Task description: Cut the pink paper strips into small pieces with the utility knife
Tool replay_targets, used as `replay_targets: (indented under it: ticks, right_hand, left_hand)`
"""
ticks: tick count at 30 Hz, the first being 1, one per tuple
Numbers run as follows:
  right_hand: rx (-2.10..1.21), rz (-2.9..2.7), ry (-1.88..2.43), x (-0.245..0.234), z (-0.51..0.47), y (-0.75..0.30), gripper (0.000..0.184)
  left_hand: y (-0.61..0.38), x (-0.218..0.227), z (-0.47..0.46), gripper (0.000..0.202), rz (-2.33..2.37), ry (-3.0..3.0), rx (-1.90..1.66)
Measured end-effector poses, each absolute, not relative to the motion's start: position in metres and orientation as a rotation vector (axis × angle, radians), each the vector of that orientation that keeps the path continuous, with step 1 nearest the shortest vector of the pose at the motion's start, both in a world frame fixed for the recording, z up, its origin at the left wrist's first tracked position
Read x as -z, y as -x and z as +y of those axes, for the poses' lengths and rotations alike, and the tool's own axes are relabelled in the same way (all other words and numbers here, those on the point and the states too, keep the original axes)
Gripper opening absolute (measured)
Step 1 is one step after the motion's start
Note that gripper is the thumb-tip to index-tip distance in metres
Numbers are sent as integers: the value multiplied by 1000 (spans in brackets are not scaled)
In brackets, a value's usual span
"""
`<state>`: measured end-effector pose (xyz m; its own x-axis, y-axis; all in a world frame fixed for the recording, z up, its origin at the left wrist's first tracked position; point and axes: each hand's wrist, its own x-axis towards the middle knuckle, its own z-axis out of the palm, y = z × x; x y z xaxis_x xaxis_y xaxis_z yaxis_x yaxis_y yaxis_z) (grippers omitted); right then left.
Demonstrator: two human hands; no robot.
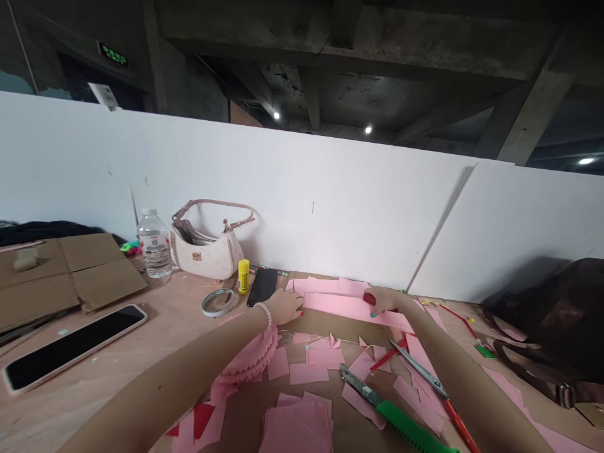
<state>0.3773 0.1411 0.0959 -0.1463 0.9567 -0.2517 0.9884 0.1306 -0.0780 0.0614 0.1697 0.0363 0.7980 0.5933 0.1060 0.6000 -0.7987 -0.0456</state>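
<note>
A long pink paper strip (337,304) lies along a brown cardboard piece (330,325), below more pink paper (325,286) toward the wall. At its left end my left hand (283,306), wearing a beaded bracelet, is closed on the paper with its fingertips. My right hand (384,300) has thumb and fingers drawn together on the strip's right end. Pleated pink paper (252,355) sits beneath my left forearm. Near my right forearm lie scissors (434,380) with red handles and a green-handled utility knife (391,412). A stack of pink paper pieces (297,431) is closest to me.
Loose pink pieces cover the cardboard. To the left are a phone (78,346), tape roll (219,302), glue stick (243,277), black phone (263,287), water bottle (155,248) and handbag (207,251). A dark bag (561,333) stands right; a white partition (330,214) rises behind.
</note>
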Motion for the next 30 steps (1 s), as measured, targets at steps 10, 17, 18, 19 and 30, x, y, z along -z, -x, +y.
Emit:
replay_targets:
  ticks: [10,17,18,19,30]
  right_hand:
    - [356,2253,-1951,-95,167,-359,26]
    - [359,2261,-1914,-84,147,-348,25]
    - [353,2250,-1925,-84,143,-351,25]
    - [344,2235,-1944,-84,140,-355,25]
    - [11,2083,-2319,-82,152,-392,25]
  left_hand:
    - [-69,-42,163,26,-1344,2639,-13]
    - [-82,-45,163,48,-1041,2751,187]
    - [-85,-44,163,53,-973,2785,199]
    - [-88,-42,164,56,-912,2816,207]
    - [-112,-26,158,32,-642,2910,229]
